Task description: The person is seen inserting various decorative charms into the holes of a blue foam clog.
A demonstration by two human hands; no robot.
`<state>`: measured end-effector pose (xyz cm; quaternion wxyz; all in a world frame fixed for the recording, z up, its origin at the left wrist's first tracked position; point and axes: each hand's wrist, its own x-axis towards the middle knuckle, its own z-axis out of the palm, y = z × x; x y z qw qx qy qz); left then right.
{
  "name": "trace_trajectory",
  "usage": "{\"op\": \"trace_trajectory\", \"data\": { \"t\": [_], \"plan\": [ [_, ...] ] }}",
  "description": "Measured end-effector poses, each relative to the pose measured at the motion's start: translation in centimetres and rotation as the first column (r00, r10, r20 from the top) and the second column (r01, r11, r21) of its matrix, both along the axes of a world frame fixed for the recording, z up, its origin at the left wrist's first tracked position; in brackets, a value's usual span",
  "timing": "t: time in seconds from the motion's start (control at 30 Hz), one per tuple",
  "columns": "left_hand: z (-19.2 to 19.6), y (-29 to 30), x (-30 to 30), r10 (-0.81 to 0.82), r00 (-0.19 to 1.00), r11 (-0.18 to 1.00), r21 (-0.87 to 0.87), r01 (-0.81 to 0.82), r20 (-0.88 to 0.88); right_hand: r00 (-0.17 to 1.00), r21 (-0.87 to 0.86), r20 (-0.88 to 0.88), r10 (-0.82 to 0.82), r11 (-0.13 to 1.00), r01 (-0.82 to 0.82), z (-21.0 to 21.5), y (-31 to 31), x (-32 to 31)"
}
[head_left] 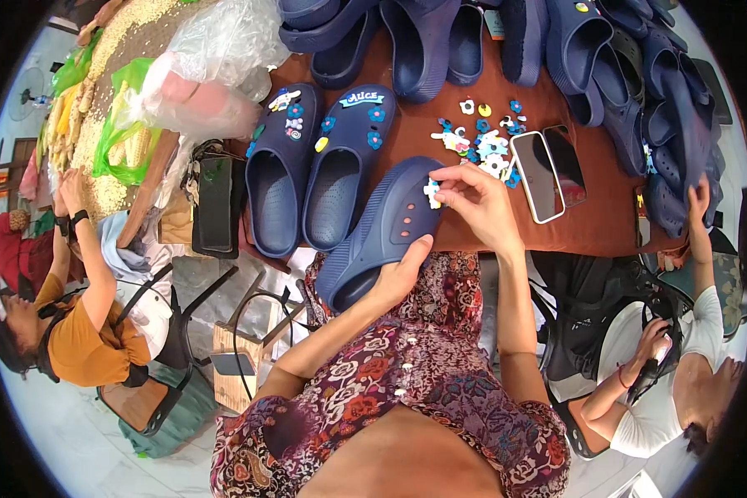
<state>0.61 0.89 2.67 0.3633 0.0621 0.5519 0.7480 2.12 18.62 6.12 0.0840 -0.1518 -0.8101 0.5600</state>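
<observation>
My left hand [402, 272] grips a navy clog [382, 203] by its side, holding it tilted over the table's near edge. Bare holes show along the clog's upper. Between thumb and index finger, my right hand [480, 203] pinches a small white shoe charm [432, 193] against the upper near the toe; the charm's back is hidden. To the left stand two navy clogs, one [275, 162] with blue flower and figure charms, the other [338, 158] with flower charms and a lettered banner. Loose charms [491, 148] in white, blue and yellow lie in a pile beyond my right hand.
A white-edged phone [538, 178] and a dark flat device [567, 162] lie right of the charms on the brown tabletop [585, 228]. More navy clogs [415, 54] crowd the back and right. Plastic bags [203, 91] sit at left. A person [100, 290] works at left, another [664, 365] at right.
</observation>
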Motion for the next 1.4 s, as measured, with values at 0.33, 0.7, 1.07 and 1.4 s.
{"op": "trace_trajectory", "data": {
  "t": [0.33,0.7,1.07,1.4],
  "plan": [
    [0.2,-0.1,0.5,-0.143,0.924,0.97,-0.237,0.059,-0.354,0.991,-0.359,0.06,0.118,0.929,-0.089,-1.6,1.8,-0.6],
    [0.6,-0.7,0.2,-0.292,0.893,0.91,-0.387,0.149,-0.343,0.968,-0.399,0.072,0.24,0.896,-0.192,-1.5,2.9,-0.8],
    [0.7,-1.2,-0.4,-0.279,0.906,0.923,-0.348,0.163,-0.319,0.977,-0.12,0.027,0.212,0.971,-0.208,-1.2,2.7,-2.0],
    [0.4,0.0,-1.4,-0.031,0.85,0.937,0.311,-0.158,0.526,0.981,0.155,-0.022,0.191,0.97,-0.186,-0.3,1.0,-0.8]
  ]
}}
